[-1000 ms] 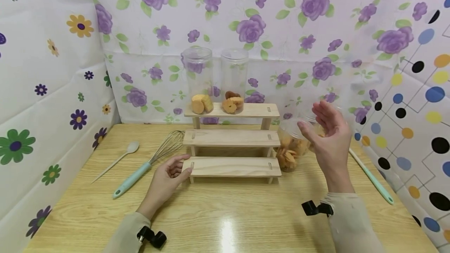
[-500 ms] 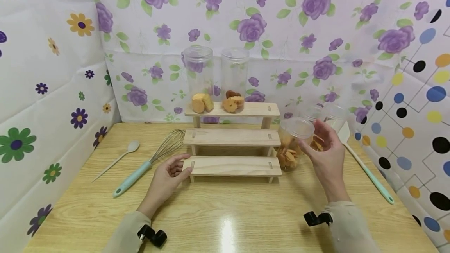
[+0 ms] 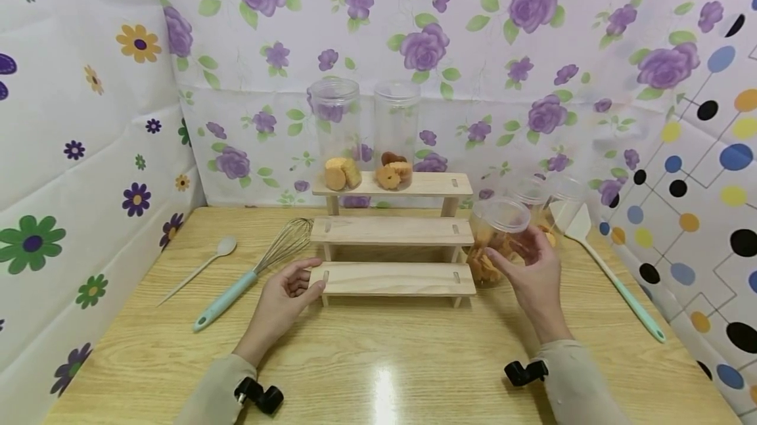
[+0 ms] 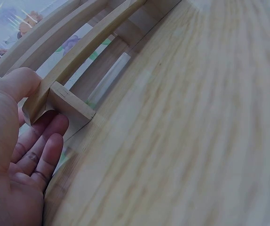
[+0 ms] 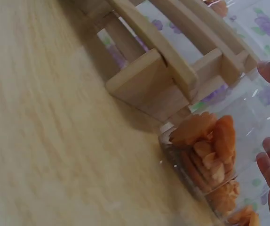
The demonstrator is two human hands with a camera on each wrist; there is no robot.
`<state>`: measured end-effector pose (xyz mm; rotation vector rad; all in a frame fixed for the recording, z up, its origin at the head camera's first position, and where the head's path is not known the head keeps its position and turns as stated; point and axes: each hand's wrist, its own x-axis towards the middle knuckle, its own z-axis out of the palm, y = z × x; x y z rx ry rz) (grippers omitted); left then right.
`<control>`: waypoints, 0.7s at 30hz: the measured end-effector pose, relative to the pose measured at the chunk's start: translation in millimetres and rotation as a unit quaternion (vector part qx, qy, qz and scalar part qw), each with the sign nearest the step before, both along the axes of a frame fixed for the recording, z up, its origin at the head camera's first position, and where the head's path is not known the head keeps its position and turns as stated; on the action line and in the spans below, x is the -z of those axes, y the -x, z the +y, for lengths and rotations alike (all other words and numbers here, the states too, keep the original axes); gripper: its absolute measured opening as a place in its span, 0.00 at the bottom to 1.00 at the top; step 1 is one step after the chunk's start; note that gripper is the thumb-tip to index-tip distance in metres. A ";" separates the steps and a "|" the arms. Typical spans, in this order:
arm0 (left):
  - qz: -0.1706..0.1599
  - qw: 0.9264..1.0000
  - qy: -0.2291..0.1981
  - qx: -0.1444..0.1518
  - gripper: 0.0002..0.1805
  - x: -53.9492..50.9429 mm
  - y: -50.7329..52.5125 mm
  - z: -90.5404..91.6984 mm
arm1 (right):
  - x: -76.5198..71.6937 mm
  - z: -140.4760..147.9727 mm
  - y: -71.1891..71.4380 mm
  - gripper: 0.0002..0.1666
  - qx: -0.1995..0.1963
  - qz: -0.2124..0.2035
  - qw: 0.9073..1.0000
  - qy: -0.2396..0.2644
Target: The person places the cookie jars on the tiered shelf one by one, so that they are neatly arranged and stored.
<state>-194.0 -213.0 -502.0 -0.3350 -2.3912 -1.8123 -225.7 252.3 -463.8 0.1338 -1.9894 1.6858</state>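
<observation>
Jar (image 3: 493, 234) by spread right hand (image 3: 534, 274), left (image 3: 286, 290) gripping shelf (image 3: 390, 279)

A wood-grained table (image 3: 331, 346) carries a three-step wooden rack (image 3: 390, 231) at its middle. On the rack's top step stand a tall left jar (image 3: 336, 133) and, beside it, a tall right jar (image 3: 396, 133). On the table's left lie a pale spoon (image 3: 225, 246) and, nearer the rack, a whisk (image 3: 236, 290). Just right of the rack stands a front jar (image 3: 487, 236); behind it, partly hidden, apparently two more. A spatula (image 3: 635, 307) lies farther right.
</observation>
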 end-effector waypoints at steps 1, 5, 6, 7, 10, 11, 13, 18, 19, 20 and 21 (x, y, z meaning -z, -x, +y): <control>0.001 1.000 0.000 0.000 0.24 0.3 0.2 0.0 | 1.9 -0.6 -0.3 0.40 -0.001 -0.009 1.000 0.002; 0.002 1.000 0.002 -0.001 0.24 1.9 1.1 -0.5 | 10.0 -1.2 -0.1 0.41 -0.004 -0.045 0.999 0.009; 0.002 1.000 0.003 -0.002 0.24 2.0 1.3 -0.7 | 12.5 -0.7 0.0 0.41 -0.005 -0.053 0.999 0.006; 0.002 1.000 0.003 -0.002 0.24 2.2 1.4 -0.7 | 14.9 0.2 0.1 0.41 -0.002 -0.059 0.998 -0.002; 0.000 1.000 0.002 -0.001 0.24 1.9 1.3 -0.5 | 21.8 3.5 1.8 0.41 0.000 -0.064 0.998 -0.024; 0.000 1.000 0.001 0.000 0.24 1.8 1.2 -0.4 | 23.4 4.2 2.2 0.40 0.000 -0.064 0.998 -0.029; -0.002 1.000 -0.001 0.001 0.24 1.5 1.0 -0.4 | 25.2 4.6 2.5 0.40 -0.001 -0.060 0.998 -0.032; -0.002 1.000 -0.002 0.001 0.24 0.9 0.5 -0.3 | 27.0 4.5 3.3 0.39 -0.014 -0.047 0.999 -0.020; -0.001 1.000 -0.002 0.001 0.24 0.9 0.4 -0.2 | 27.1 4.5 3.4 0.39 -0.016 -0.045 0.999 -0.018; -0.001 1.000 -0.002 0.000 0.24 0.8 0.4 -0.2 | 27.3 4.7 3.5 0.39 -0.017 -0.044 0.999 -0.019; 0.000 1.000 -0.001 0.000 0.24 0.7 0.3 -0.1 | 27.3 4.8 3.5 0.39 -0.017 -0.043 0.999 -0.019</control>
